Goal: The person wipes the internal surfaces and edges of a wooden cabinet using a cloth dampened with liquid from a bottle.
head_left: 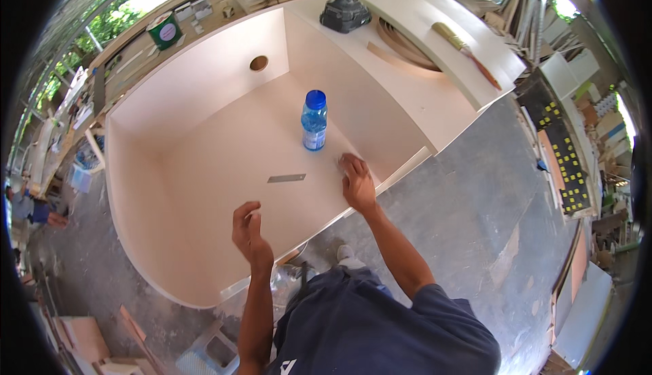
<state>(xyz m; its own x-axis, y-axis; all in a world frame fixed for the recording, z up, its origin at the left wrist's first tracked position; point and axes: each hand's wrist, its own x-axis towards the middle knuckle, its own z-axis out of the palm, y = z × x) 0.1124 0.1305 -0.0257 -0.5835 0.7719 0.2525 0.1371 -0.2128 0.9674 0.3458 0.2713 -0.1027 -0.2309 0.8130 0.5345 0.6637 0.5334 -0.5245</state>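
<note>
A large cream-white cabinet shell (197,110) with a curved left side lies in front of me. On its inner panel stands an upright blue-tinted plastic bottle (314,127) with a blue cap, and nearer lies a thin grey metal strip (286,178) with a small hole at one end. My left hand (252,236) is raised over the near edge, fingers bent, thumb apart, nothing in it. Right of the strip and just below the bottle, my right hand (357,183) has its fingers curled together. Whether something small sits at its fingertips I cannot make out.
On the cabinet's right part stand a cordless power tool (345,15), a coil of edge strip (407,45) and a paintbrush (465,54). Behind is a workbench with a green tin (165,32). Scrap boards (533,18) lean at the right. Another person (41,208) shows at far left.
</note>
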